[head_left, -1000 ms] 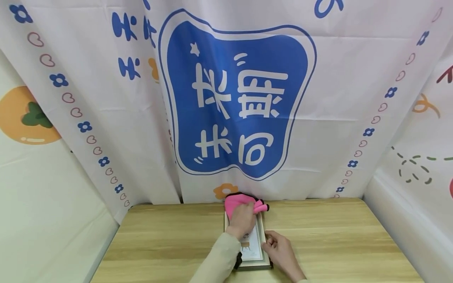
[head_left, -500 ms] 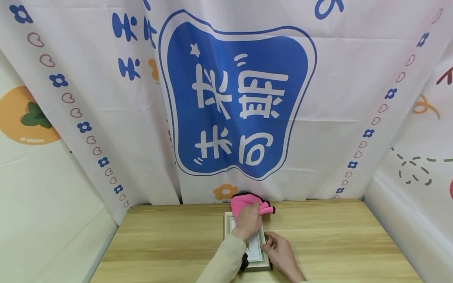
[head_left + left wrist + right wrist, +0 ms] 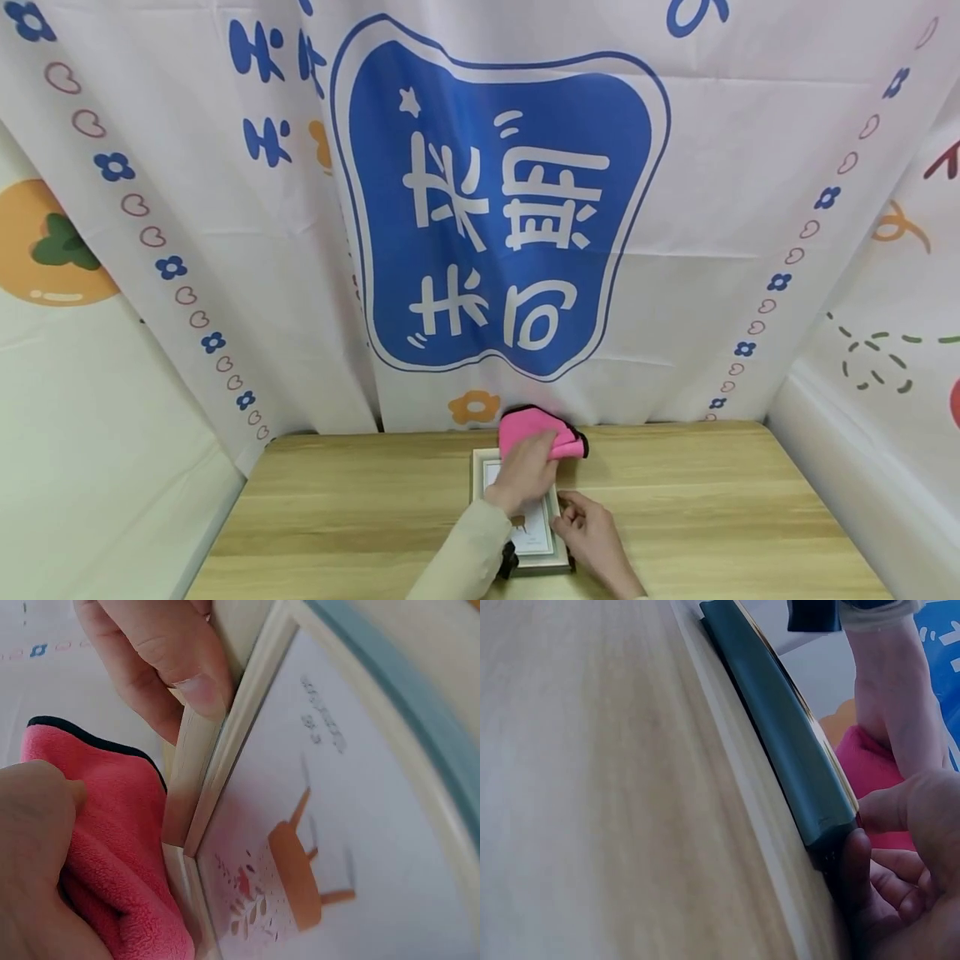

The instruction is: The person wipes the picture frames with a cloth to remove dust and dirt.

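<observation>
Gripped the black-edged pink cloth [image 3: 531,425] in the left hand [image 3: 527,473], with fingers sunk into its folds, at the far end of the picture frame [image 3: 562,548] and by the far right corner. Crossed the frame with the cream sleeve [image 3: 467,546] of that arm, hiding part of the print [image 3: 536,529]. Pinched the frame's right edge between thumb and fingers of the right hand [image 3: 594,532], about midway along that long side. Had the frame lying face up on the wooden table [image 3: 360,508], with an orange-brown seat [image 3: 294,877] on the print. Faced a white hanging [image 3: 690,317] with a blue panel [image 3: 492,221] behind the table
</observation>
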Demonstrator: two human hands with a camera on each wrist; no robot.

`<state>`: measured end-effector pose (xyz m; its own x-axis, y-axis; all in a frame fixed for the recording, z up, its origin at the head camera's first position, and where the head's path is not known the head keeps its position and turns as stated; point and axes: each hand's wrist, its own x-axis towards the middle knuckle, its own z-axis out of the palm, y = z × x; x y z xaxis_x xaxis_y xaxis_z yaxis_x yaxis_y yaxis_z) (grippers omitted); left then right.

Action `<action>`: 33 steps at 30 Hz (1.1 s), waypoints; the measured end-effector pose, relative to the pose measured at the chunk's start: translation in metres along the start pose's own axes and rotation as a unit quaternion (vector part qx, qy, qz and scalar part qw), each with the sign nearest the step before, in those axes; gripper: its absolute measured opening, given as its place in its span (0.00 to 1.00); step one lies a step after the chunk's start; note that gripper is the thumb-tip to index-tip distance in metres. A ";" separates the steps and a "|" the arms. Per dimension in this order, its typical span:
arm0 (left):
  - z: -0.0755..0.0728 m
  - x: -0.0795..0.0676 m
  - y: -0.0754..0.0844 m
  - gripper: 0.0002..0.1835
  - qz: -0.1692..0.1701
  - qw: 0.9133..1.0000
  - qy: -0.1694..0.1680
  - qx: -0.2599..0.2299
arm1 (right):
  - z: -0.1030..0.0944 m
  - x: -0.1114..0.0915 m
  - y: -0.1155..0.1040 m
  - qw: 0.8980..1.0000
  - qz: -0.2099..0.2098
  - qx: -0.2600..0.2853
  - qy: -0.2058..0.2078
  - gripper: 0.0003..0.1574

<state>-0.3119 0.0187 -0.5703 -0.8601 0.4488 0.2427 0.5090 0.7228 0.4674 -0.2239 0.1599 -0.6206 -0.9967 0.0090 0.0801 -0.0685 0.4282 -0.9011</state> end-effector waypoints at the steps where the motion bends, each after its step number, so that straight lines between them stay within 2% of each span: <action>1: -0.002 -0.001 0.001 0.17 0.000 1.000 -0.003 -0.004 | 0.000 0.000 0.000 1.000 -0.001 0.001 0.000 0.25; 5: -0.008 -0.007 0.003 0.20 0.009 1.000 -0.007 0.011 | -0.001 0.000 -0.001 1.000 -0.003 -0.001 -0.003 0.26; 9: -0.013 -0.014 0.005 0.26 0.032 0.998 0.012 0.055 | -0.003 0.001 -0.001 1.000 -0.001 -0.001 -0.007 0.26; 12: -0.016 -0.020 0.006 0.26 0.068 0.992 0.034 0.103 | -0.003 0.001 -0.001 1.000 0.001 -0.006 -0.006 0.25; 15: -0.017 -0.027 0.009 0.24 0.095 0.983 0.039 0.152 | -0.004 0.000 -0.001 1.000 0.003 -0.011 -0.002 0.24; 17: -0.016 -0.031 0.010 0.22 0.098 0.979 0.029 0.175 | -0.004 0.000 -0.001 1.000 0.009 -0.015 0.002 0.15; 20: -0.014 -0.035 0.011 0.24 0.077 0.979 -0.004 0.189 | -0.004 -0.001 -0.001 1.000 0.014 -0.017 0.004 0.05; 22: -0.013 -0.037 0.011 0.27 0.061 0.981 -0.025 0.181 | -0.004 -0.001 -0.001 1.000 0.015 -0.018 0.005 0.09; 26: -0.016 -0.039 0.008 0.30 0.028 0.988 -0.055 0.141 | -0.002 0.000 0.000 1.000 0.006 -0.015 0.008 0.06; 30: -0.017 -0.041 0.005 0.31 0.003 0.990 -0.066 0.121 | -0.001 0.000 -0.001 1.000 0.012 -0.018 0.008 0.08; 33: -0.016 -0.044 0.003 0.28 -0.003 0.989 -0.059 0.135 | 0.000 0.000 -0.002 1.000 0.017 -0.023 0.008 0.09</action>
<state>-0.2728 -0.0071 -0.5659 -0.8615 0.4905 0.1311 0.5078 0.8327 0.2210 -0.2239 0.1591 -0.6185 -0.9977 0.0375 0.0571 -0.0329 0.4691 -0.8825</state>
